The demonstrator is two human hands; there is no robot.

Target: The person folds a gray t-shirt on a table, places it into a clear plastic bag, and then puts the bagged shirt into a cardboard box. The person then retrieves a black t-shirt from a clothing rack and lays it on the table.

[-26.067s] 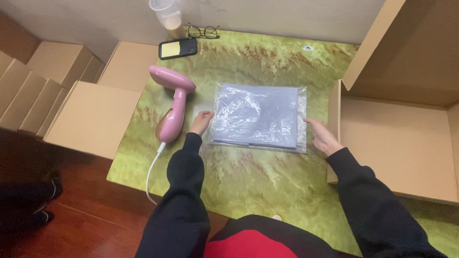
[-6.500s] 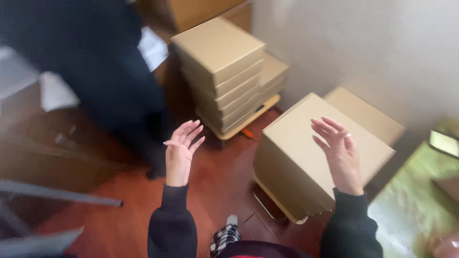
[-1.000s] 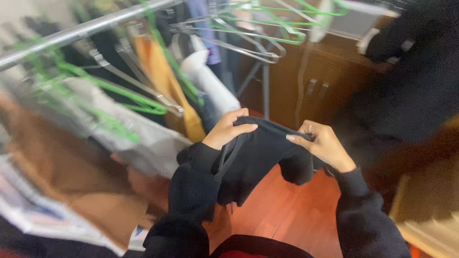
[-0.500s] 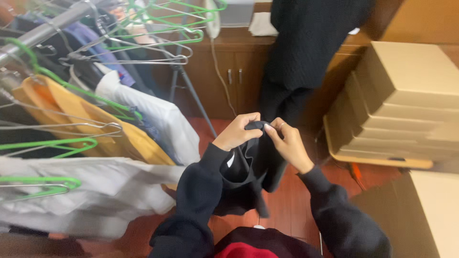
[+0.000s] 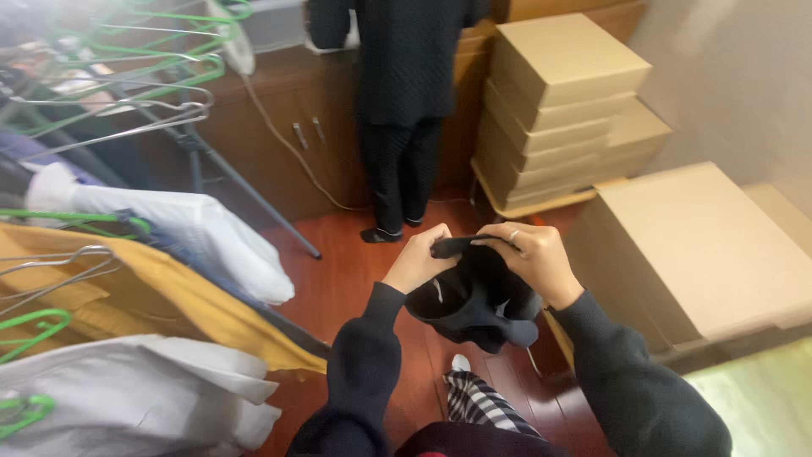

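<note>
Black garment now bunched lower, held over the floor, top edge pinched taut between both hands. Left hand and right hand clamp that edge. View has swung from rack toward stacked boxes; the handling goes on.

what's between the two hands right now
In the head view, a bunched black garment spans the gap; the left hand and right hand both pinch its top edge.

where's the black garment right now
In the head view, the black garment hangs centre frame, gripped between left hand and right hand, above the red wooden floor.
</note>
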